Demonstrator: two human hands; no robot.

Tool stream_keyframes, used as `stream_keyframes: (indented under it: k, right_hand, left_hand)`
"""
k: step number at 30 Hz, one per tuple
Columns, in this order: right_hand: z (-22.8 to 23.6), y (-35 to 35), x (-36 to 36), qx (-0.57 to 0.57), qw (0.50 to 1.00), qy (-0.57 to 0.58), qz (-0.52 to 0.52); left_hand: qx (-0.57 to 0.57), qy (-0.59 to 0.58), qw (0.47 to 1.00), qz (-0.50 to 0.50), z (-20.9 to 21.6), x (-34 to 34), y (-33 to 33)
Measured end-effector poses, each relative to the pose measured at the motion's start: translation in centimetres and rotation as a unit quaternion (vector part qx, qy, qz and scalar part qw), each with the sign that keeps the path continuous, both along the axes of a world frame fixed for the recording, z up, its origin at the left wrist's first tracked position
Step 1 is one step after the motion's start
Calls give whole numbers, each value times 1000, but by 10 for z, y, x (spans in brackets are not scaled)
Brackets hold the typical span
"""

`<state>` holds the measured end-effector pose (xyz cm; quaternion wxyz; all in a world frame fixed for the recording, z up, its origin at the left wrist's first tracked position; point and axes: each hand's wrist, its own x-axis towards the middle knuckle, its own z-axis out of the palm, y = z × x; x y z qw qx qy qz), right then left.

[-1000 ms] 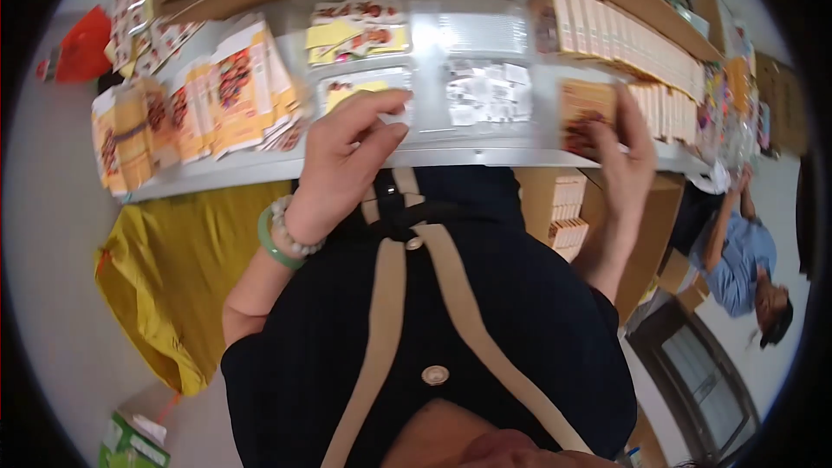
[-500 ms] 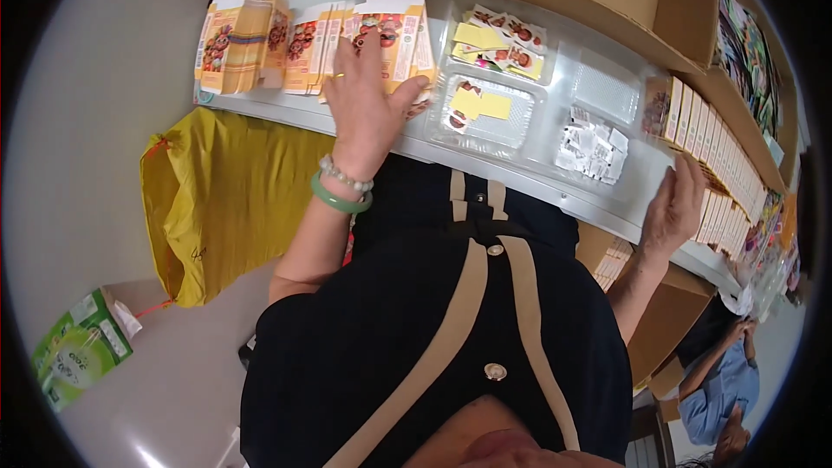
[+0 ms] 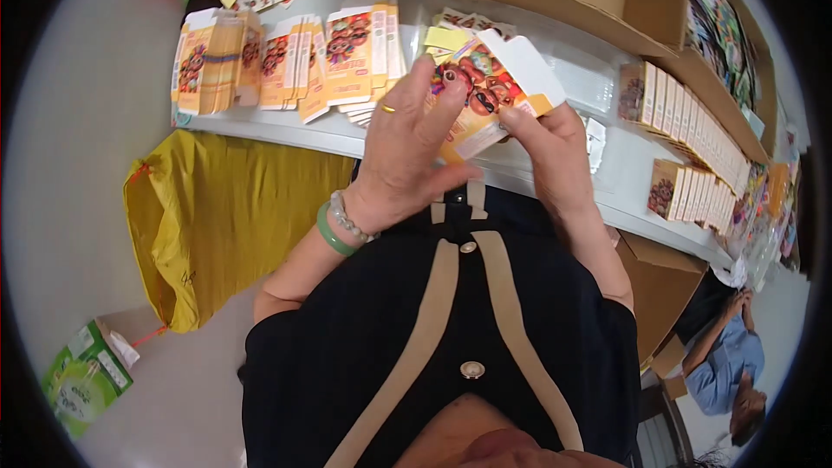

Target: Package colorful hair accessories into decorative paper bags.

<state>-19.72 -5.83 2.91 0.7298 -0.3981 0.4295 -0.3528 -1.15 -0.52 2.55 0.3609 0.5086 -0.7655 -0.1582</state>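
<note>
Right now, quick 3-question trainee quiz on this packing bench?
1. True or false: both hands grip one flat printed cardboard carton.
2. Which wrist wears the green bangle? A) left B) right
3. Fill in: the big yellow sack hangs below the ____ edge.

Key: 1 true: left hand and right hand both hold it. 2 A. 3 white bench.
</note>
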Motion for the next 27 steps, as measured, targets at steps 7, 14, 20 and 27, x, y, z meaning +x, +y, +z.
stream_keyframes:
  k: [7, 14, 20, 27]
  right_hand:
    - [-1, 8, -14, -81, 992, 50, 77]
    - [-11, 5, -14, -474, 832, 290, 14]
    - [-1, -3, -26, -426, 876, 198, 110]
    - [21, -9, -32, -457, 807, 295, 230]
  left_hand:
    - [470, 568, 673, -51, 1, 1, -5]
    - [556, 628, 539, -79, -12, -12, -2]
    - [519, 543, 653, -94, 0, -22, 0]
    - [551, 489, 660, -150, 2, -18, -4]
